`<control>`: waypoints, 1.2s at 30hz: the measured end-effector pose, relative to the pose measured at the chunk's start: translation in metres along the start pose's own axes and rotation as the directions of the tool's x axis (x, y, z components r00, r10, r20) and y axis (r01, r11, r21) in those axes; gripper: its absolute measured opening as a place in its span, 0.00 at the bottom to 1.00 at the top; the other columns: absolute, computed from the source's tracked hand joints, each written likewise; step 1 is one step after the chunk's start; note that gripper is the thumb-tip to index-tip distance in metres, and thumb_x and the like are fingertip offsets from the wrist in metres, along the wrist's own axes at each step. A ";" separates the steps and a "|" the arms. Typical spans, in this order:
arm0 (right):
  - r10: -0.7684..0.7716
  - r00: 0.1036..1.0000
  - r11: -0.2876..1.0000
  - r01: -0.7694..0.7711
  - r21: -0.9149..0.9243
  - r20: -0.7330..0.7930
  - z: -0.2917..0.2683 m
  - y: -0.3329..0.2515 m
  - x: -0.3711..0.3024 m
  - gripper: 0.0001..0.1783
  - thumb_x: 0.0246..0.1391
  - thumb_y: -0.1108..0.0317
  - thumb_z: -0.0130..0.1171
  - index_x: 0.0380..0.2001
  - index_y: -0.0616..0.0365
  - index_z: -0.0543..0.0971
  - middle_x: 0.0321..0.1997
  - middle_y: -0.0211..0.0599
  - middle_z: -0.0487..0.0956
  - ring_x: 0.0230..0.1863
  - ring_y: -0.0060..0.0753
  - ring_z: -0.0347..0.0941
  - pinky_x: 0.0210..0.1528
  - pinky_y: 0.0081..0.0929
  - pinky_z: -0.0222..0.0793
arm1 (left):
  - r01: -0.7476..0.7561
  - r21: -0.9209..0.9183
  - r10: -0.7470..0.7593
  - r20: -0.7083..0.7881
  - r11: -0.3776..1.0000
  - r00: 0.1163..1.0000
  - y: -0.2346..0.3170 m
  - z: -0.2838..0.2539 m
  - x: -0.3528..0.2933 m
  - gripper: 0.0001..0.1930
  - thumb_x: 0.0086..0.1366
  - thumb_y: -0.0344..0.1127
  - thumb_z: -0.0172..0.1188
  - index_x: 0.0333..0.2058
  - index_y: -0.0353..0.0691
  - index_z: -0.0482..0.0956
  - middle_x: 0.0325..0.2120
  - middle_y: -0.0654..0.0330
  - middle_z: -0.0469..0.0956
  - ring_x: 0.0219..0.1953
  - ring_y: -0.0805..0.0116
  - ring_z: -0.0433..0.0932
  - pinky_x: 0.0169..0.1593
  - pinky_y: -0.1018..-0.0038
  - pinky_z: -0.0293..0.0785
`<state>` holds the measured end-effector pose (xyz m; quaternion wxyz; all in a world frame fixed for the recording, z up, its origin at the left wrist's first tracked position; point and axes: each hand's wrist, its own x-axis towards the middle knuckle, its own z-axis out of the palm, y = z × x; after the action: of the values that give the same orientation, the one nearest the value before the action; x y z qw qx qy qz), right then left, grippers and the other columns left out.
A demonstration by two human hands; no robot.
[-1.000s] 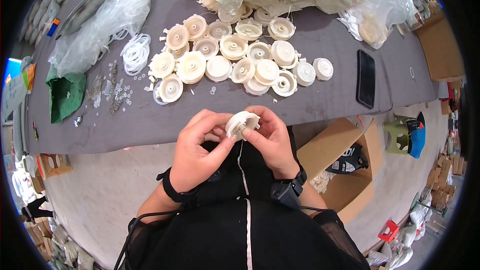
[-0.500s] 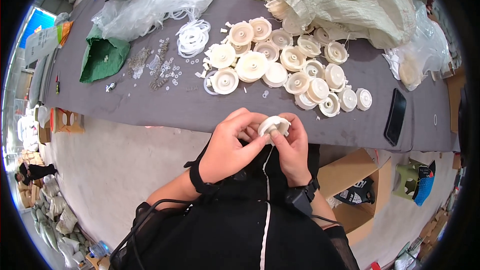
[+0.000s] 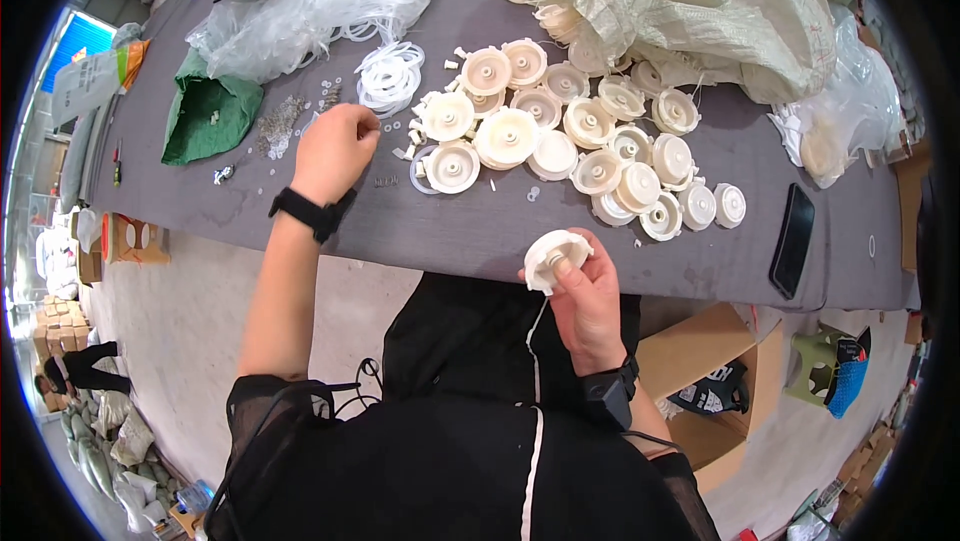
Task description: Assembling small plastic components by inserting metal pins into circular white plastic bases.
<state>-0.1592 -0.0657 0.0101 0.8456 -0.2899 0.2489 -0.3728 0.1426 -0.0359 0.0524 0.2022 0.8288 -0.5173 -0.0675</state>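
Upper left of centre, the left hand (image 3: 338, 151) curls just beside translucent washers (image 3: 396, 125); its fingertips are hidden, so I cannot tell whether they meet. Near centre, a round white plastic cap (image 3: 550, 248) sits clamped between thumb and fingers of the right hand (image 3: 590, 309). Lower right, white lettering marks a black bag (image 3: 712, 390) inside a cardboard box (image 3: 690, 343).

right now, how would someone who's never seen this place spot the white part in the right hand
Start at the grey-covered table and go to its near edge, where the right hand is. Its fingers hold the round white part, the thumb on its hollow side. Similar cream parts lie clustered on the cloth; this one is held clear of them.
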 end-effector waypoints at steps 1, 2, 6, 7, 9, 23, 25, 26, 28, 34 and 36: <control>0.007 1.000 1.000 -0.007 -0.012 0.014 0.000 0.001 -0.001 0.17 0.51 0.71 0.58 0.43 0.59 0.68 0.38 0.35 0.75 0.39 0.30 0.74 0.44 0.35 0.74 | 0.012 0.087 -0.015 0.028 0.996 1.000 -0.001 0.002 0.008 0.07 0.50 0.30 0.58 0.28 0.34 0.78 0.27 0.53 0.78 0.30 0.61 0.77 0.35 0.70 0.72; 0.014 1.000 1.000 -0.013 -0.023 0.028 0.000 0.001 -0.001 0.17 0.51 0.71 0.58 0.43 0.59 0.68 0.38 0.35 0.75 0.39 0.29 0.74 0.44 0.34 0.73 | 0.022 0.173 -0.032 0.054 0.985 0.998 -0.002 0.004 0.014 0.07 0.49 0.31 0.59 0.27 0.35 0.78 0.27 0.54 0.78 0.30 0.59 0.77 0.34 0.68 0.72; -0.002 0.999 1.000 0.002 -0.003 0.047 0.004 -0.004 -0.007 0.15 0.51 0.76 0.57 0.42 0.60 0.69 0.38 0.30 0.74 0.39 0.20 0.71 0.42 0.20 0.68 | 0.000 0.308 -0.003 0.011 0.951 1.000 -0.001 0.011 0.023 0.07 0.48 0.33 0.59 0.25 0.36 0.78 0.25 0.54 0.78 0.29 0.57 0.76 0.33 0.66 0.71; -0.041 0.996 0.996 0.047 -0.073 0.078 0.003 -0.004 -0.007 0.14 0.50 0.77 0.57 0.41 0.60 0.69 0.38 0.31 0.74 0.39 0.21 0.70 0.42 0.20 0.68 | 0.009 0.302 -0.014 0.015 0.953 1.000 0.003 0.010 0.020 0.06 0.48 0.32 0.58 0.25 0.36 0.78 0.23 0.54 0.77 0.28 0.56 0.76 0.33 0.66 0.71; -0.096 0.991 0.983 0.109 -0.148 0.097 0.001 -0.010 -0.002 0.13 0.50 0.77 0.58 0.40 0.61 0.70 0.38 0.32 0.74 0.39 0.21 0.70 0.42 0.21 0.67 | -0.028 0.147 0.032 -0.023 0.989 0.999 0.021 0.006 0.012 0.05 0.48 0.30 0.57 0.24 0.34 0.76 0.20 0.54 0.76 0.22 0.59 0.75 0.30 0.70 0.70; -0.394 0.757 0.545 0.649 -0.531 0.520 0.011 -0.031 -0.002 0.18 0.32 0.85 0.57 0.32 0.58 0.78 0.37 0.36 0.75 0.38 0.33 0.74 0.41 0.25 0.71 | 0.103 -0.772 0.463 0.476 0.627 0.748 0.115 -0.015 -0.059 0.04 0.53 0.28 0.61 0.29 0.36 0.80 0.25 0.65 0.75 0.28 0.79 0.71 0.31 0.81 0.66; -0.364 0.753 0.508 0.654 -0.560 0.549 0.010 -0.033 -0.004 0.18 0.33 0.84 0.58 0.32 0.57 0.78 0.38 0.35 0.75 0.39 0.31 0.74 0.40 0.24 0.71 | 0.094 -0.773 0.466 0.469 0.627 0.750 0.116 -0.016 -0.061 0.04 0.54 0.27 0.60 0.30 0.35 0.80 0.25 0.64 0.76 0.28 0.78 0.72 0.31 0.80 0.67; -0.365 0.752 0.507 0.655 -0.560 0.549 0.010 -0.034 -0.004 0.18 0.33 0.84 0.58 0.32 0.57 0.78 0.38 0.35 0.75 0.39 0.31 0.74 0.40 0.24 0.71 | 0.085 -0.774 0.468 0.462 0.627 0.754 0.117 -0.017 -0.062 0.05 0.54 0.27 0.60 0.30 0.35 0.80 0.26 0.64 0.76 0.29 0.77 0.72 0.32 0.80 0.67; -0.362 0.772 0.540 0.631 -0.557 0.523 0.010 -0.035 -0.007 0.17 0.34 0.84 0.59 0.33 0.58 0.78 0.37 0.36 0.75 0.38 0.31 0.74 0.39 0.24 0.71 | 0.114 -0.769 0.443 0.475 0.629 0.760 0.121 -0.019 -0.065 0.05 0.54 0.25 0.59 0.30 0.33 0.80 0.27 0.60 0.77 0.30 0.74 0.74 0.35 0.78 0.69; -0.400 0.823 0.582 0.568 -0.581 0.404 0.003 -0.029 -0.011 0.16 0.35 0.83 0.59 0.33 0.59 0.78 0.36 0.36 0.75 0.37 0.31 0.74 0.38 0.23 0.71 | -0.028 -0.772 0.482 0.368 0.636 0.795 0.127 -0.023 -0.081 0.09 0.55 0.23 0.55 0.36 0.31 0.79 0.33 0.54 0.78 0.36 0.67 0.76 0.40 0.75 0.71; -0.406 0.820 0.581 0.572 -0.579 0.403 0.003 -0.029 -0.012 0.16 0.35 0.82 0.59 0.33 0.59 0.78 0.35 0.36 0.75 0.36 0.31 0.74 0.38 0.23 0.71 | -0.141 -0.743 0.530 0.317 0.654 0.786 0.126 -0.022 -0.083 0.13 0.56 0.23 0.54 0.41 0.32 0.77 0.36 0.53 0.77 0.38 0.64 0.76 0.42 0.74 0.71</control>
<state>-0.1781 -0.0717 0.0342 0.5649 -0.6751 0.1787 -0.4395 0.0070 -0.0054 0.1154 0.3578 0.5292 -0.6385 -0.4292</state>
